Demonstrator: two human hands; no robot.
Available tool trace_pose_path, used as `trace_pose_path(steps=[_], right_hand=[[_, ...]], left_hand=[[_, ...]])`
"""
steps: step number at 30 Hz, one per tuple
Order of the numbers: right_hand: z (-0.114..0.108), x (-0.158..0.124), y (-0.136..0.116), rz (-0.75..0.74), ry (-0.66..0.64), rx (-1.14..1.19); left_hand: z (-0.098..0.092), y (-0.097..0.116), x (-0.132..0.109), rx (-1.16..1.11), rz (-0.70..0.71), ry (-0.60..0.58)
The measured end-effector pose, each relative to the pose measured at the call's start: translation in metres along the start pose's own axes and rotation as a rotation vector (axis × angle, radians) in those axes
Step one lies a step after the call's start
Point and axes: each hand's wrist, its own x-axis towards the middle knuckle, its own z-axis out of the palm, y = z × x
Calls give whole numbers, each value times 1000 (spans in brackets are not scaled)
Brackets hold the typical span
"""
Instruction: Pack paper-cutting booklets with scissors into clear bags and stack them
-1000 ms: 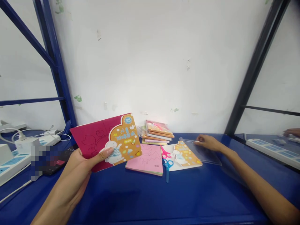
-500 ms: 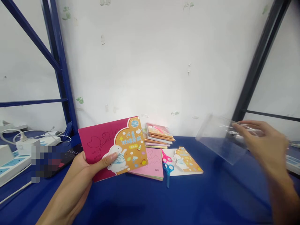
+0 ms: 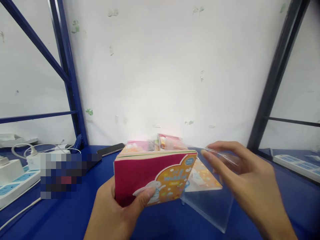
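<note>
My left hand point(image 3: 125, 203) grips a small dark-pink paper booklet point(image 3: 135, 176) with an orange rabbit cover, thumb on the front and page edges tilted upward. Pinched in my right hand point(image 3: 240, 176) is a clear plastic sleeve point(image 3: 212, 206), which hangs down just right of the booklet. Through and behind the sleeve shows an orange-and-white rabbit card point(image 3: 206, 176) lying on the table. The scissors are mostly hidden behind the booklet and sleeve.
A stack of packaged booklets point(image 3: 171, 141) sits at the back against the wall. To the left are a white power strip point(image 3: 17, 186) with cables and a dark phone point(image 3: 111, 149). Another power strip point(image 3: 297, 166) lies at right. Blue rack posts point(image 3: 72, 83) frame the table.
The booklet moved right and tipped so its page edges show. My right hand brought the plastic sleeve leftward, close beside the booklet. The view shifted slightly.
</note>
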Motion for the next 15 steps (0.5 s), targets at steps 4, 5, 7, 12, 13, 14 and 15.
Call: trace_pose_path(steps=[4,5,7,12,13,14,15], right_hand=[[-10,0,-9,28,10,27],[-13,1,-10,28,14,29],[-17,2,-10,27,10,38],[-15,4,-8,41,-17,45],[-13,3,-9,44,-24,45],[-12,3,-9,47,-40,46],[-11,3,-10,52,-53,48]], left_hand=[[3,9,-2,101,27,157],[2,10,-1,104,30,184],[0,11,1,92,17,217],[-10,8,11,90,-13,199],[-11,8,12,79,-14,192],[-11,7,13,62,-18,187],[-11,7,14,42,-25,178]])
